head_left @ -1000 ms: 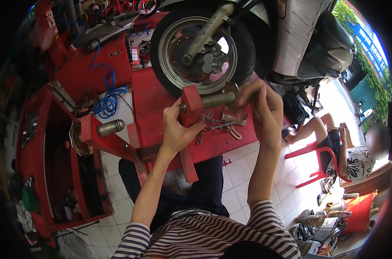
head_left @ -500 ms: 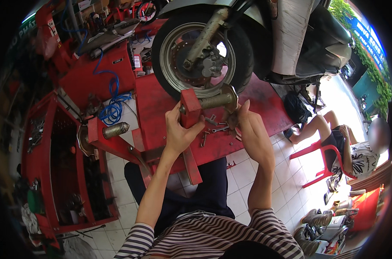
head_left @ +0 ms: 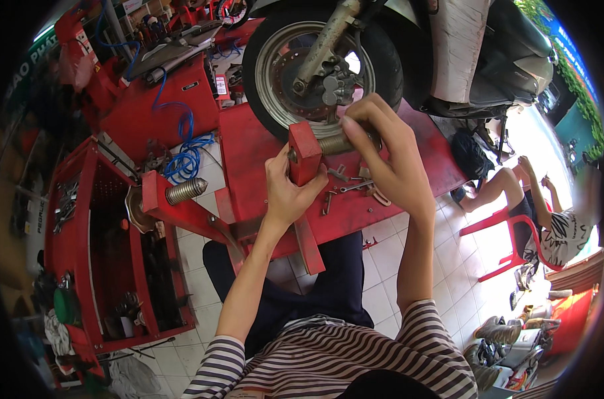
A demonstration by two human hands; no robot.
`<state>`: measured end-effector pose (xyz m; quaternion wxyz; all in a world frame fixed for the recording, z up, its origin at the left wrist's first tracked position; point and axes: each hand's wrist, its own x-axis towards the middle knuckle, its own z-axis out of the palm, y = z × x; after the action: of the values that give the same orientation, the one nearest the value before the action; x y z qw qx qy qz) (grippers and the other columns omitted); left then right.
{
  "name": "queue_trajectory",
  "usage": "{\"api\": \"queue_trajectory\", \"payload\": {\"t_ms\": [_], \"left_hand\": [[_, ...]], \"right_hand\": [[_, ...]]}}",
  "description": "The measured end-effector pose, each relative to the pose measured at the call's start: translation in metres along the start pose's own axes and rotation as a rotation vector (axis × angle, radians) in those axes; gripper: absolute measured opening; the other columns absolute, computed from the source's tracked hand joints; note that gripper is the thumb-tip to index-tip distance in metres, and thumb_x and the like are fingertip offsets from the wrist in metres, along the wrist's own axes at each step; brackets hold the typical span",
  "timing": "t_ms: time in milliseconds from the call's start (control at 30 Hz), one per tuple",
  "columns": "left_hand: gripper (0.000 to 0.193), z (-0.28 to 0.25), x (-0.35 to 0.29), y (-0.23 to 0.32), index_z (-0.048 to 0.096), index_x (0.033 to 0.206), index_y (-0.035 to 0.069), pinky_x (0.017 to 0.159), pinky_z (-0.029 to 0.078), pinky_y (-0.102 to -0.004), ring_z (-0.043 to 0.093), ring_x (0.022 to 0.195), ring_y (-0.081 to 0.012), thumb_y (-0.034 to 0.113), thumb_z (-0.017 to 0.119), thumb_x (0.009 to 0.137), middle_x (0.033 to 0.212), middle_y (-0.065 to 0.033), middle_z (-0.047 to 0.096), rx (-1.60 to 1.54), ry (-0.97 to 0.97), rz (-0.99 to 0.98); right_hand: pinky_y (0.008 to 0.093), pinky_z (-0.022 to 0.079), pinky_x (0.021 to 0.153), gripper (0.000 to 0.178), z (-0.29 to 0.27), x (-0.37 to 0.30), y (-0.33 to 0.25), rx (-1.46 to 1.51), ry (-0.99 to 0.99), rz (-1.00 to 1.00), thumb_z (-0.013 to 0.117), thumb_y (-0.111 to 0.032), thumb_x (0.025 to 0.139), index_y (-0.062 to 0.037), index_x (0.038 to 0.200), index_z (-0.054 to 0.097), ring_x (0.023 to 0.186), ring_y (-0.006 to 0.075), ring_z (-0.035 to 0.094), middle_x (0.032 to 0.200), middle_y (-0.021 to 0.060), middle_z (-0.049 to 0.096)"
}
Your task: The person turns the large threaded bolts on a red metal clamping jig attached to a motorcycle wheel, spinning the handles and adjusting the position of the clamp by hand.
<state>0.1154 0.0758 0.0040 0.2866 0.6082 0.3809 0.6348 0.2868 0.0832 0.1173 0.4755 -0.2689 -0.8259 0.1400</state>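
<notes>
A red steel clamp arm (head_left: pixel 306 151) rises in front of the motorbike wheel, with a thick threaded screw (head_left: pixel 334 145) running sideways through its block. My left hand (head_left: pixel 292 193) is wrapped round the arm just below that block. Over the screw's right end curls my right hand (head_left: pixel 396 159), its fingers closed on the round knob, which they mostly hide. A matching red arm with another pointed screw (head_left: pixel 186 191) and a round metal knob (head_left: pixel 134 207) stands to the left.
The motorbike's front wheel (head_left: pixel 282 93) rests on a red lift platform (head_left: pixel 249 159). A wrench (head_left: pixel 356 186) and small parts lie there. A red tool cabinet (head_left: pixel 119 266) and blue air hose (head_left: pixel 189 159) are left. Right, a person sits on a red chair (head_left: pixel 508 259).
My right hand has gone from beneath the knob up over its top. My left hand keeps its hold. The whole view has shifted slightly, and the seated person's hands have risen.
</notes>
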Motion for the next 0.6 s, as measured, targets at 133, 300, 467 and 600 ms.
{"api": "queue_trajectory", "payload": {"t_ms": [133, 300, 467, 600], "left_hand": [[0.035, 0.006, 0.003, 0.016, 0.060, 0.100, -0.002, 0.059, 0.047, -0.0263, 0.061, 0.060, -0.0126, 0.005, 0.071, 0.068, 0.072, -0.0058, 0.065, -0.072, -0.015, 0.004], [0.040, 0.002, 0.004, 0.016, 0.060, 0.103, -0.003, 0.061, 0.049, -0.0253, 0.064, 0.061, -0.0128, 0.005, 0.071, 0.066, 0.071, -0.0063, 0.067, -0.051, -0.008, 0.026], [0.042, 0.004, 0.006, 0.017, 0.060, 0.106, -0.003, 0.063, 0.049, -0.0256, 0.066, 0.063, -0.0144, 0.005, 0.071, 0.066, 0.073, -0.0069, 0.067, -0.024, -0.025, 0.077], [0.042, 0.003, 0.003, 0.014, 0.060, 0.106, -0.003, 0.064, 0.050, -0.0262, 0.065, 0.063, -0.0146, 0.005, 0.072, 0.066, 0.074, -0.0066, 0.067, -0.063, -0.015, 0.016]], "right_hand": [[0.0489, 0.037, 0.100, 0.011, 0.024, -0.041, 0.007, 0.274, 0.272, -0.137, 0.054, -0.007, 0.095, -0.0004, 0.086, 0.055, 0.120, 0.0420, 0.048, 0.108, 0.0152, 0.061], [0.0535, 0.034, 0.106, 0.016, 0.039, -0.047, 0.027, 0.420, 0.444, -0.279, 0.050, -0.009, 0.096, 0.0010, 0.084, 0.054, 0.129, 0.0440, 0.043, 0.103, 0.0189, 0.062], [0.0330, 0.044, 0.080, 0.030, 0.035, -0.040, 0.011, 0.149, 0.635, 0.112, 0.046, -0.023, 0.099, 0.0026, 0.088, 0.056, 0.081, 0.0207, 0.055, 0.082, 0.0110, 0.059], [0.0252, 0.041, 0.061, 0.044, -0.007, -0.029, 0.023, 0.252, 0.020, 0.541, 0.041, -0.038, 0.102, 0.0013, 0.095, 0.061, 0.069, 0.0127, 0.056, 0.079, 0.0063, 0.060]]}}
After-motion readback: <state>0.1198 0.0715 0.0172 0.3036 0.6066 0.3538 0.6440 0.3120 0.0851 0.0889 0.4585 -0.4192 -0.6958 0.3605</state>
